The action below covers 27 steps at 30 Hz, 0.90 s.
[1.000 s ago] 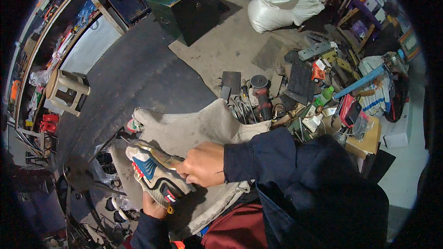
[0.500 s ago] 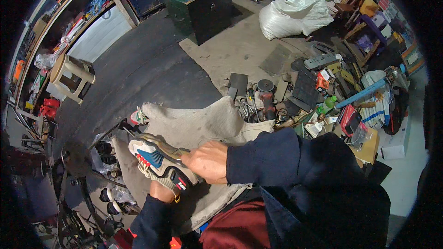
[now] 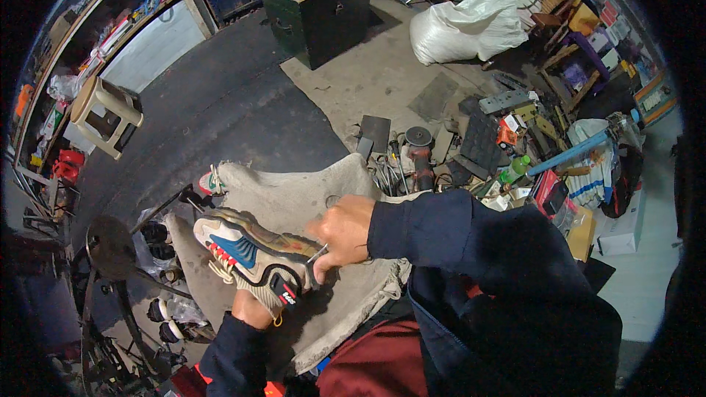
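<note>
A sneaker (image 3: 243, 251), pale with blue side panels, red-and-cream laces and a brown sole, lies tilted on its side over a grey cloth (image 3: 294, 185) on my lap. My left hand (image 3: 252, 309) reaches into the shoe's opening and holds it from within; its fingers are hidden. Beside the heel, my right hand (image 3: 344, 231) is closed around a thin metal awl-like tool (image 3: 318, 253), whose shaft shows between thumb and fingers and points at the sole edge. A thin dark loop, perhaps thread, shows above that hand.
Ahead right, tools and scrap cover the floor, among them an angle grinder (image 3: 421, 153) and a green bottle (image 3: 516, 167). A beige stool (image 3: 108, 117) stands left, a green chest (image 3: 315, 18) and a white sack (image 3: 467, 29) farther off. A dark metal machine (image 3: 110, 250) is close at left.
My right hand has lifted slightly off the heel and turned, bringing the tool's metal shaft into sight. The sneaker has shifted a little to the left with my left hand.
</note>
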{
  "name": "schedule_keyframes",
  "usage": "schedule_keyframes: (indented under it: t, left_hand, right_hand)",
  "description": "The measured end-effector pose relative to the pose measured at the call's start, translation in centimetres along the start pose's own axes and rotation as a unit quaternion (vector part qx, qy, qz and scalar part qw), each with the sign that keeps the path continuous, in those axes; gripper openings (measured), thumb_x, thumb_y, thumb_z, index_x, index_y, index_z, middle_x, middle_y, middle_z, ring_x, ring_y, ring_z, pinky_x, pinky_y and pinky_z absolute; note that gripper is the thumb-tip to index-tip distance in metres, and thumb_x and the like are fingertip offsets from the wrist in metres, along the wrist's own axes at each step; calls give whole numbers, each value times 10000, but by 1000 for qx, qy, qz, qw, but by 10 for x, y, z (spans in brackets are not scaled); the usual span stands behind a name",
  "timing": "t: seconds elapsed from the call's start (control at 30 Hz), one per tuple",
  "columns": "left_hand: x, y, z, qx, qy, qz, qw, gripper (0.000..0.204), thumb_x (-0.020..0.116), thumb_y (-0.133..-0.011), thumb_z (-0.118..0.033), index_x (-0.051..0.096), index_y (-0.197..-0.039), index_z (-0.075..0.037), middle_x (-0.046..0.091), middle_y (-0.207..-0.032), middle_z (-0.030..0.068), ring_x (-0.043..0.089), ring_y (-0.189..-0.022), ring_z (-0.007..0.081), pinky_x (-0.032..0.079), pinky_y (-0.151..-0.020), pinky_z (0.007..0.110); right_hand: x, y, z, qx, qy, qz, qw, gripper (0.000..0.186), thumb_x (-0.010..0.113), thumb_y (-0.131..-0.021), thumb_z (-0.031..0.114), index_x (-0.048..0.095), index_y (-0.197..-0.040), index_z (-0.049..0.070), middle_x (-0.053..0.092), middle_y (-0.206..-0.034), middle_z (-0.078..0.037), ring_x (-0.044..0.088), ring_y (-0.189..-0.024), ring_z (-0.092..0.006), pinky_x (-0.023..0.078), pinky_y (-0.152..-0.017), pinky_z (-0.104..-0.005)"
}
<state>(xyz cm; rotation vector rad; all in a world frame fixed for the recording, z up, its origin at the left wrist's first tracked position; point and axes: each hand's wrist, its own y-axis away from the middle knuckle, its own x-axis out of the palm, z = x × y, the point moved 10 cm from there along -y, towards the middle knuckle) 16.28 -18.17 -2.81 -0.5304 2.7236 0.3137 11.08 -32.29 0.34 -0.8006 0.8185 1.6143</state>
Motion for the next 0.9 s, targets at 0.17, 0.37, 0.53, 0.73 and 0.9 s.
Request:
schedule_keyframes:
  t: [0.17, 0.37, 0.53, 0.73, 0.9]
  left_hand:
    - [-6, 13, 32, -50, 143, -60, 987, 445, 741, -892, -14, 588, -1310, -31, 683, -1223, 63, 659, -1110, 191, 543, -963, 342]
    - [-15, 36, 38, -38, 217, -96, 971, 412, 776, -846, 22, 686, -1246, -13, 697, -1234, 38, 641, -1166, 212, 482, -1046, 372]
    - [6, 14, 51, -76, 511, -67, 853, 460, 680, -957, -64, 554, -1397, -24, 641, -1350, 100, 609, -1242, 250, 481, -1095, 406]
    - [-2, 9, 60, -91, 282, -62, 953, 550, 705, -936, -77, 500, -1446, -37, 590, -1414, 117, 571, -1290, 260, 448, -1134, 400]
    - [13, 8, 58, -41, 567, -33, 822, 518, 624, -979, -20, 468, -1472, -53, 557, -1466, 123, 551, -1312, 287, 425, -1167, 431]
  right_hand:
    - [3, 12, -23, 41, 45, -54, 997, 818, 685, -693, 845, 682, -759, 30, 645, -631, -213, 686, -644, -431, 549, -619, -501]
    - [-2, 72, -59, 131, 21, -108, 985, 642, 764, -769, 710, 628, -784, 83, 547, -552, -88, 588, -500, -287, 446, -510, -406]
    - [5, 85, -20, 115, -547, -116, 821, 601, 695, -895, 251, 526, -1427, 27, 452, -768, 55, 404, -668, -47, 315, -601, -228]
    - [54, 49, 26, 69, -616, 36, 784, 379, 597, -998, 313, 642, -1287, 71, 474, -696, 55, 403, -574, -49, 298, -524, -226]
    - [-8, 113, -3, 11, -491, -228, 841, 393, 759, -892, 372, 604, -762, 36, 589, -666, -69, 511, -580, -130, 389, -565, -284]
